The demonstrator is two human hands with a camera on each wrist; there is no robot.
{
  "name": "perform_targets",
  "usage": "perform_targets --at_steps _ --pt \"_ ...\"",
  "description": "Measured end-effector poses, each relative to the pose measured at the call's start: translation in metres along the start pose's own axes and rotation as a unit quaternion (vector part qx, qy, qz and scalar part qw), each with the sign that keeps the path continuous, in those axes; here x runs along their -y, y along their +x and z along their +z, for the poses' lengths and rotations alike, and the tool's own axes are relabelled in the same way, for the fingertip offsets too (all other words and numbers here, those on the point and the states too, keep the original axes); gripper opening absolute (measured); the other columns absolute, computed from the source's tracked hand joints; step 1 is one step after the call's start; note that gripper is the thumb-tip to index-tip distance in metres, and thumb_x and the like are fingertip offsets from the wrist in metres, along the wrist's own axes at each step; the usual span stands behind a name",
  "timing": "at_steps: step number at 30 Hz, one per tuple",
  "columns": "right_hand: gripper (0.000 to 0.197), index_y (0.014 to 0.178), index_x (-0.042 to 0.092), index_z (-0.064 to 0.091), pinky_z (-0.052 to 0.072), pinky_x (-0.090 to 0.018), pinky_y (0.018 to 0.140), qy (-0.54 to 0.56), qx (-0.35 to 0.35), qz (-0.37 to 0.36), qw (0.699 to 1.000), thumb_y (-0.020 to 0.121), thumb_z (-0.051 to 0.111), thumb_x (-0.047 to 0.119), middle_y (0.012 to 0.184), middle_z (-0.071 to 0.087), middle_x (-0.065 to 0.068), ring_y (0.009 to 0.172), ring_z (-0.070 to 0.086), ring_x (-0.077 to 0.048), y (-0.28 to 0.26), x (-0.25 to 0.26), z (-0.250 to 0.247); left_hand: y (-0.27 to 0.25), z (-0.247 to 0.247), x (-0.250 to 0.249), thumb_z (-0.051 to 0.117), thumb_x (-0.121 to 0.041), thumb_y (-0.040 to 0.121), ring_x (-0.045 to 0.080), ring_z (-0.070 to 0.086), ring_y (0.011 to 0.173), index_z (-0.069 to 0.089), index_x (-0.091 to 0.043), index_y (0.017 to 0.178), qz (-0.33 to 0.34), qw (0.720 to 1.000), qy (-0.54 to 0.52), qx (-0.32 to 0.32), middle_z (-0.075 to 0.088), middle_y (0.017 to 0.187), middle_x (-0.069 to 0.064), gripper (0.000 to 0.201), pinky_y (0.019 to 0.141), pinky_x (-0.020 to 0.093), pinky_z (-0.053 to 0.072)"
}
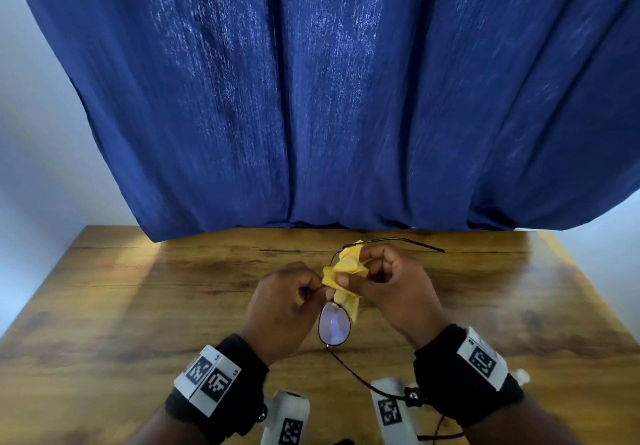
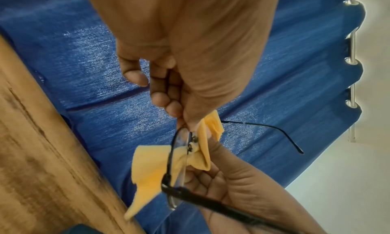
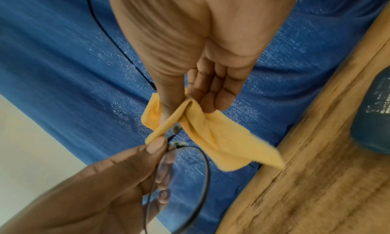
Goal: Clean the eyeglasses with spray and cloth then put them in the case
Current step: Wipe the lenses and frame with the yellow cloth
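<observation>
Thin black-framed eyeglasses (image 1: 334, 327) are held above the wooden table (image 1: 138, 306) with both temples unfolded. My left hand (image 1: 311, 294) pinches the frame at the bridge, seen close in the left wrist view (image 2: 183, 120). My right hand (image 1: 353, 271) pinches a yellow cloth (image 1: 346, 266) folded over the far lens. In the right wrist view its thumb and fingers (image 3: 213, 94) clamp the cloth (image 3: 213, 137), whose loose end hangs toward the table. The near lens (image 3: 183, 179) is bare; the far lens is hidden by the cloth (image 2: 149, 167).
A blue curtain (image 1: 311, 98) hangs behind the table's far edge. A blue-grey object with printed text (image 3: 371, 120) lies on the table to my right. A small white tip (image 1: 523, 375) shows behind my right wrist.
</observation>
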State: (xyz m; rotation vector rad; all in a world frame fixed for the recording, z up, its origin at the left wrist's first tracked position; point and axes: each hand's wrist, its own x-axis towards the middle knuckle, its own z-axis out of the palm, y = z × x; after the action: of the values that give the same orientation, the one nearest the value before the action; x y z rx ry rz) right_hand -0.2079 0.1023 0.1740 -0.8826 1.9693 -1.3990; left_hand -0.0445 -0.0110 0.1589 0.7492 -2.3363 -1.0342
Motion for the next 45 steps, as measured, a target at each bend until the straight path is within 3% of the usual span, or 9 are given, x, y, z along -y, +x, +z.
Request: perform_targets --at_steps 7,12,16,21,28,32,35,39,45 --pt "0.004 0.082 0.022 0.080 0.059 -0.040 0.077 0.000 -0.029 -0.006 1.000 0.083 0.083 0.025 0.083 0.079 0.004 0.086 0.074 -0.020 0.000 -0.003 -0.006 0.000 0.003 0.003 0.076 -0.026 0.091 0.010 0.064 0.080 0.076 -0.023 0.080 0.000 1.000 -0.016 0.014 0.069 0.080 -0.011 0.012 0.066 0.016 0.047" --pt "0.014 0.103 0.020 0.076 0.060 -0.027 0.078 -0.008 0.032 -0.034 0.999 0.089 0.076 0.018 0.094 0.080 0.006 0.089 0.075 -0.009 -0.001 -0.005 -0.032 0.001 -0.003 0.004 0.077 -0.035 0.088 0.007 0.065 0.083 0.077 -0.029 0.082 0.059 0.998 0.014 -0.031 0.067 0.081 -0.019 0.008 0.068 0.010 0.047" --pt "0.024 0.105 0.021 0.070 0.055 -0.023 0.075 0.022 -0.062 -0.018 0.998 0.083 0.082 0.019 0.092 0.079 0.009 0.087 0.074 -0.004 0.003 0.002 -0.060 0.003 -0.019 -0.001 0.082 -0.030 0.087 0.002 0.063 0.085 0.080 -0.029 0.087 0.178 0.975 0.068 -0.112 0.066 0.089 -0.024 0.002 0.074 0.029 0.053" --pt "0.013 0.090 0.021 0.079 0.057 -0.023 0.073 0.053 0.063 -0.213 0.974 0.078 0.081 0.018 0.094 0.076 0.003 0.085 0.073 -0.013 -0.014 0.038 -0.069 0.006 -0.033 -0.012 0.085 -0.020 0.086 0.010 0.065 0.089 0.081 -0.023 0.086 0.369 0.906 0.129 -0.160 0.071 0.100 -0.015 0.005 0.072 0.037 0.052" --pt "0.010 0.093 0.030 0.079 0.052 -0.057 0.067 -0.064 0.129 -0.233 0.962 0.084 0.078 0.035 0.092 0.073 -0.004 0.077 0.064 -0.035 -0.012 0.044 -0.051 -0.007 -0.039 -0.037 0.081 -0.020 0.091 0.008 0.071 0.090 0.083 -0.023 0.077 0.435 0.860 0.209 -0.167 0.079 0.089 -0.011 0.014 0.066 0.035 0.052" --pt "0.012 0.089 0.033 0.077 0.052 -0.025 0.067 -0.094 0.196 -0.265 0.940 0.080 0.082 0.027 0.096 0.073 0.009 0.081 0.067 -0.015 -0.022 0.055 -0.053 -0.013 -0.042 -0.040 0.080 -0.018 0.091 0.013 0.076 0.080 0.081 -0.022 0.074 0.442 0.845 0.236 -0.189 0.078 0.083 -0.009 0.018 0.066 0.035 0.049" --pt "0.012 0.081 0.030 0.072 0.047 -0.037 0.060 -0.125 0.142 -0.215 0.958 0.078 0.084 0.034 0.077 0.065 0.006 0.064 0.055 -0.014 -0.017 0.058 -0.051 -0.017 -0.042 -0.040 0.083 -0.018 0.088 0.011 0.075 0.080 0.083 -0.022 0.075 0.446 0.836 0.251 -0.198 0.079 0.084 -0.010 0.014 0.066 0.033 0.048" --pt "0.011 0.085 0.030 0.074 0.048 -0.029 0.061 -0.121 0.209 -0.220 0.945 0.079 0.084 0.028 0.084 0.070 0.008 0.069 0.060 -0.014 -0.023 0.067 -0.046 -0.020 -0.042 -0.041 0.083 -0.015 0.087 0.013 0.076 0.078 0.080 -0.022 0.074 0.445 0.835 0.252 -0.206 0.077 0.082 -0.009 0.015 0.069 0.033 0.043" --pt "0.009 0.091 0.029 0.078 0.051 -0.021 0.064 -0.090 0.080 -0.167 0.979 0.082 0.080 0.029 0.082 0.076 0.011 0.072 0.068 -0.006 -0.002 0.063 -0.058 -0.021 -0.042 -0.042 0.085 -0.017 0.086 0.012 0.075 0.078 0.081 -0.025 0.077 0.440 0.845 0.218 -0.211 0.078 0.083 -0.012 0.013 0.070 0.032 0.045"
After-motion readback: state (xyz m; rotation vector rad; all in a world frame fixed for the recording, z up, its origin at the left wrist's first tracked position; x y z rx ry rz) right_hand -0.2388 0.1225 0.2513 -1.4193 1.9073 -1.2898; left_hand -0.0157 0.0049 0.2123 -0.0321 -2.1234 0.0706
